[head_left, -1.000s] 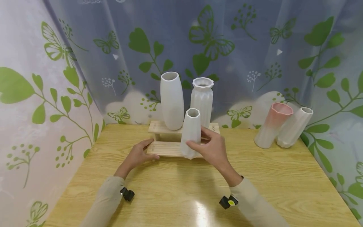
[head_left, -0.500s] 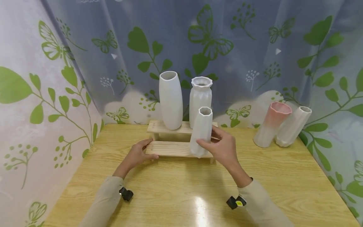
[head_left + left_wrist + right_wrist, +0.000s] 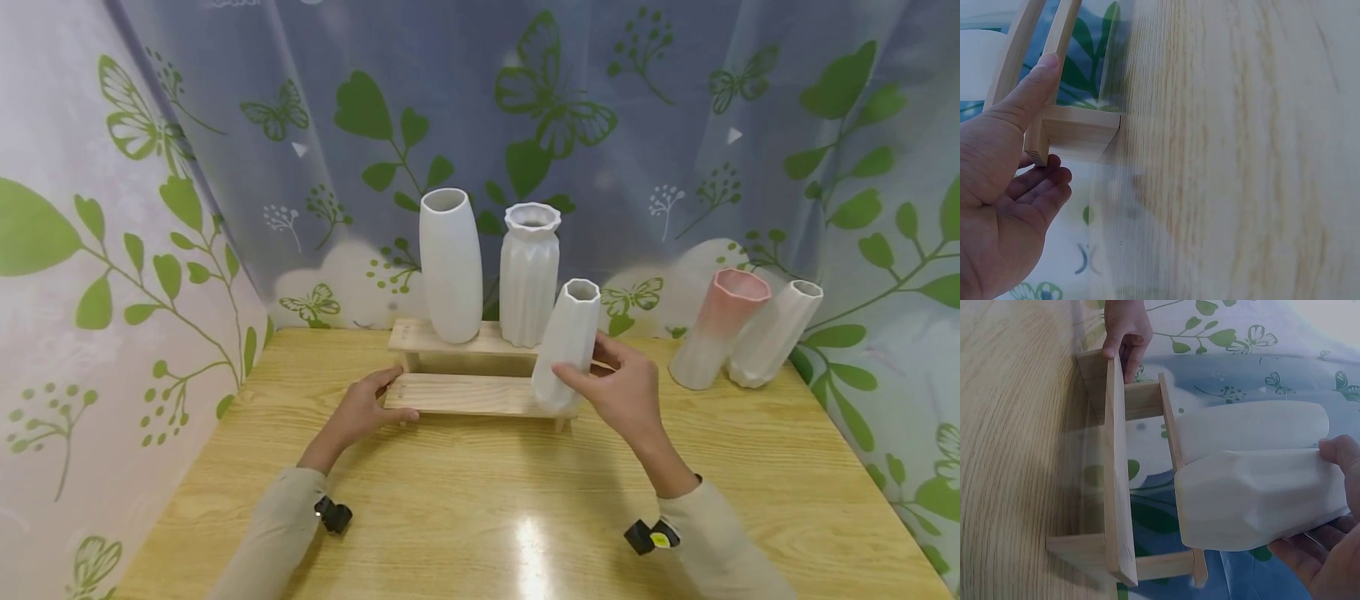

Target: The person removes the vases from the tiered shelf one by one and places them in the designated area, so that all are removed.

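Observation:
My right hand (image 3: 626, 392) grips a white faceted vase (image 3: 570, 346) between thumb and fingers. The vase leans to the right over the right end of the lower step of a two-step wooden stand (image 3: 457, 396). A gap shows between its base and the lower board in the right wrist view. My left hand (image 3: 363, 408) holds the left end of that lower step, its thumb (image 3: 1041, 72) along the board and its fingers below. On the upper step stand a tall smooth white vase (image 3: 452, 267) and a white vase with a scalloped rim (image 3: 529, 283).
At the right of the wooden table (image 3: 450, 500), a pink-and-white vase (image 3: 720, 329) and a white ribbed vase (image 3: 776, 333) lean side by side. A curtain (image 3: 465, 100) with green leaves and butterflies hangs behind the table.
My right hand has moved the faceted vase to the right along the lower step, from its middle to its right end. My left hand has stayed on the stand.

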`<state>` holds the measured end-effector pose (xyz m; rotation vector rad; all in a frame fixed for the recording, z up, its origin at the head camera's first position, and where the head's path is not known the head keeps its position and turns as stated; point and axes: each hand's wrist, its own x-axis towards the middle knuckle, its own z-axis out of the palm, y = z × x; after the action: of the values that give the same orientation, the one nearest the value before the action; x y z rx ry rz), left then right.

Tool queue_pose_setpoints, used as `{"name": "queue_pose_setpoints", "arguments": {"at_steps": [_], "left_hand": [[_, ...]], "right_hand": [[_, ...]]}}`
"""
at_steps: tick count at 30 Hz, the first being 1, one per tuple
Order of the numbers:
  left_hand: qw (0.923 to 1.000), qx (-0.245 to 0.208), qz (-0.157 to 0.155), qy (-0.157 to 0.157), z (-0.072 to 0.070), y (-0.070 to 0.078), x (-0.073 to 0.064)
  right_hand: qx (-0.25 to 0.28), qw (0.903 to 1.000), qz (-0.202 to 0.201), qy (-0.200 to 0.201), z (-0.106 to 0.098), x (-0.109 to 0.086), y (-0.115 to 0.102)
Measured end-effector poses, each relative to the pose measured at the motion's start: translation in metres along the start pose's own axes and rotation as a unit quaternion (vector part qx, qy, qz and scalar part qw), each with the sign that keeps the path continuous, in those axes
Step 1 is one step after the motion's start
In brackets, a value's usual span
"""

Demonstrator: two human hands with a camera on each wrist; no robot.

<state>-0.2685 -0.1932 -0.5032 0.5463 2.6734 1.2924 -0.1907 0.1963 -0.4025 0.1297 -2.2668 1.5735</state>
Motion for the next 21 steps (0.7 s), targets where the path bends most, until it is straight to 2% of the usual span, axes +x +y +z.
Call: {"name": "queue_pose_setpoints", "arguments": {"at_steps": [21], "left_hand": [[1.0, 0.002, 0.004, -0.003, -0.001, -0.001, 0.0]], "right_hand": [[-0.046, 0.9978, -0.004, 0.048, -0.032, 0.017, 0.019]]}}
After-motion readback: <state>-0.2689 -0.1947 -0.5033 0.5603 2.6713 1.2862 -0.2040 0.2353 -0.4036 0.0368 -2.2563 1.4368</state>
